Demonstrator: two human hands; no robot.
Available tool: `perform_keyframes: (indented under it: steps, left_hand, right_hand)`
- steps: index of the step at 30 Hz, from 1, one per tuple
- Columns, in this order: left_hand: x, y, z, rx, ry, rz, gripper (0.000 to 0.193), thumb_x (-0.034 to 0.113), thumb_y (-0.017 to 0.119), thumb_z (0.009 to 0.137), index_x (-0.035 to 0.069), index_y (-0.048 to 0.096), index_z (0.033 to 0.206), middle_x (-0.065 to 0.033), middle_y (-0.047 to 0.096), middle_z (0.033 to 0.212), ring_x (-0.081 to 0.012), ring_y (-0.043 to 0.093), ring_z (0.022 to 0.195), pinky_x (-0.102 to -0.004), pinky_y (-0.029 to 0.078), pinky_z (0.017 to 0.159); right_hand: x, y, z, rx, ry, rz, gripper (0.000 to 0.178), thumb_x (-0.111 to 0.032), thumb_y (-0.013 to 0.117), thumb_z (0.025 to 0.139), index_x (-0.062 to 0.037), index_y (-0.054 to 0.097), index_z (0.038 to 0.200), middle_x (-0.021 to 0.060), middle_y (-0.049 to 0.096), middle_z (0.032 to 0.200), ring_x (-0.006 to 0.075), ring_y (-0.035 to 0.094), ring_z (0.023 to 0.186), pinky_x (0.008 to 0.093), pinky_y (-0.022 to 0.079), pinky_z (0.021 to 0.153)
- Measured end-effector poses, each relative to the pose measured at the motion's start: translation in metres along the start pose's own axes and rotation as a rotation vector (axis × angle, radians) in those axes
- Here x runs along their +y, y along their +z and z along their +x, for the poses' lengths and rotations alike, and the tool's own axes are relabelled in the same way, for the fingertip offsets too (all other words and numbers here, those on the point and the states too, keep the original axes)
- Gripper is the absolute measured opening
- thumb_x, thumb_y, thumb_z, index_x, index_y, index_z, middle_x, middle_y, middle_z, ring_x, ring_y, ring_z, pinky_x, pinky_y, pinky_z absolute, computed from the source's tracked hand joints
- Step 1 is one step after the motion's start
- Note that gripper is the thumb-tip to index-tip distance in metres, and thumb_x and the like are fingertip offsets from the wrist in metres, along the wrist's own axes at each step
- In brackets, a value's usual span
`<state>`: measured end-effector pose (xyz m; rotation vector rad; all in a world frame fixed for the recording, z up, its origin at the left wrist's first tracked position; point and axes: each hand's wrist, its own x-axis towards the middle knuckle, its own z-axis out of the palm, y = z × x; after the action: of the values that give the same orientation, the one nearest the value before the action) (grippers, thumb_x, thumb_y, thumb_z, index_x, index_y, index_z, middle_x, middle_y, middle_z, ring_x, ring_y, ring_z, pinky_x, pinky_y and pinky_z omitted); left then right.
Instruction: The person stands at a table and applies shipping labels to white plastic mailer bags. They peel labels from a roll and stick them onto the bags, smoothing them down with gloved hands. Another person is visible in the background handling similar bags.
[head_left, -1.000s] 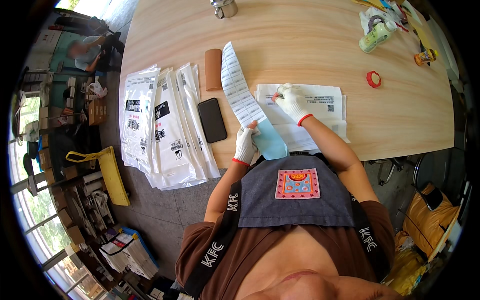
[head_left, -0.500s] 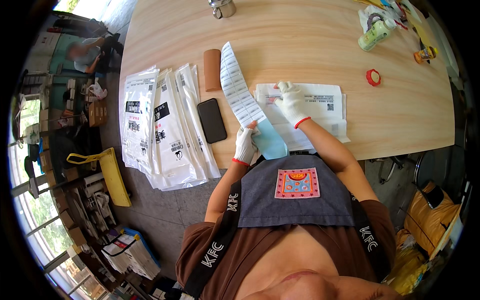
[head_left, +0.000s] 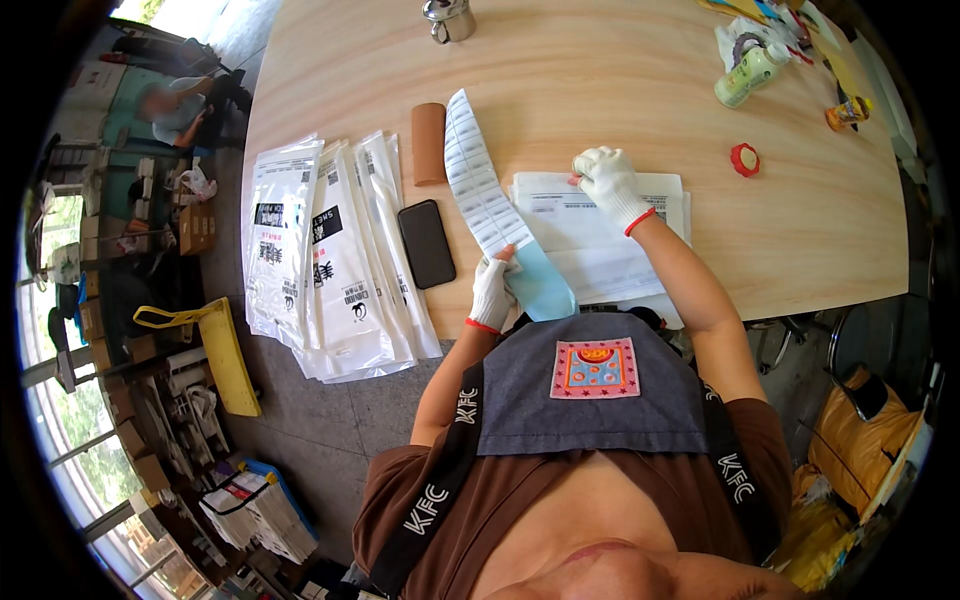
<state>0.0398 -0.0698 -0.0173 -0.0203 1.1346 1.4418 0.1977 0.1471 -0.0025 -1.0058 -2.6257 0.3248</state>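
Note:
My left hand [head_left: 491, 290], in a white glove with a red cuff and a bare thumb tip, pinches a long strip of printed labels [head_left: 478, 185]. The strip's lower end is bare pale-blue backing [head_left: 543, 285] that reaches my apron. My right hand [head_left: 608, 182], gloved the same way, has its fingers curled closed at the far edge of a stack of white printed plastic bags [head_left: 600, 255]. What its fingertips hold, if anything, is hidden.
On the left lie more white plastic bags [head_left: 345, 260], overhanging the table edge. Near the strip are a black phone [head_left: 427, 243] and a brown cylinder [head_left: 428, 145]. Farther off stand a metal cup [head_left: 449, 20], a green bottle [head_left: 750, 76], a small bottle [head_left: 848, 114] and a red round object [head_left: 745, 159].
My right hand has moved right and slightly away from me, its fingers now curled instead of resting on the bags. The top of the stack looks shifted. My left hand keeps its grip.

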Motion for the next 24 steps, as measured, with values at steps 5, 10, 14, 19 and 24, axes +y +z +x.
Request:
perform_keyframes:
  steps: [5, 10, 14, 19, 24]
  left_hand:
    - [0.012, 0.023, -0.02, 0.008, -0.002, -0.114, 0.029, 0.014, 0.058, 0.09, 0.001, 0.054, 0.115, -0.0076, 0.063, 0.096, -0.0172, 0.063, 0.083, -0.0323, 0.054, 0.07]
    - [0.003, -0.021, -0.013, -0.013, 0.054, -0.115, 0.023, 0.017, 0.06, 0.091, 0.004, 0.058, 0.11, -0.0037, 0.063, 0.087, -0.0131, 0.061, 0.077, -0.0276, 0.051, 0.063]
    - [0.043, -0.015, -0.033, -0.082, 0.227, -0.201, 0.032, 0.025, 0.059, 0.092, 0.003, 0.057, 0.114, -0.0048, 0.064, 0.096, -0.0156, 0.063, 0.084, -0.0277, 0.051, 0.073]
    - [0.058, 0.011, -0.034, -0.048, 0.287, -0.273, 0.033, 0.021, 0.057, 0.092, 0.001, 0.055, 0.117, -0.0098, 0.065, 0.105, -0.02, 0.065, 0.093, -0.0318, 0.052, 0.08]
    - [-0.01, -0.004, 0.015, -0.114, 0.101, -0.063, 0.038, 0.022, 0.052, 0.095, -0.004, 0.051, 0.123, -0.0114, 0.062, 0.112, -0.0198, 0.063, 0.098, -0.0302, 0.051, 0.085]
  right_hand:
    - [-0.008, -0.012, -0.012, 0.236, -0.205, 0.021, 0.01, -0.022, 0.068, 0.076, -0.0122, 0.066, 0.076, -0.0012, 0.066, 0.088, 0.0216, 0.059, 0.08, 0.0368, 0.044, 0.069]
    - [-0.027, -0.044, -0.029, 0.206, -0.205, 0.062, 0.008, -0.019, 0.066, 0.075, -0.0118, 0.064, 0.073, -0.0002, 0.065, 0.086, 0.0222, 0.059, 0.079, 0.0366, 0.045, 0.067]
    - [-0.045, -0.054, -0.059, 0.03, -0.272, -0.007, 0.008, -0.017, 0.065, 0.072, -0.0133, 0.059, 0.069, -0.0007, 0.062, 0.083, 0.0207, 0.058, 0.08, 0.0368, 0.043, 0.069]
    - [-0.066, -0.052, -0.099, -0.344, -0.442, 0.086, 0.009, -0.019, 0.06, 0.075, -0.0126, 0.06, 0.069, 0.002, 0.061, 0.078, 0.023, 0.059, 0.077, 0.0388, 0.045, 0.067]
    - [-0.056, -0.046, -0.11, -0.704, -0.298, 0.118, 0.022, -0.028, 0.057, 0.08, -0.0098, 0.063, 0.07, 0.0092, 0.063, 0.075, 0.0286, 0.063, 0.073, 0.0425, 0.049, 0.063]
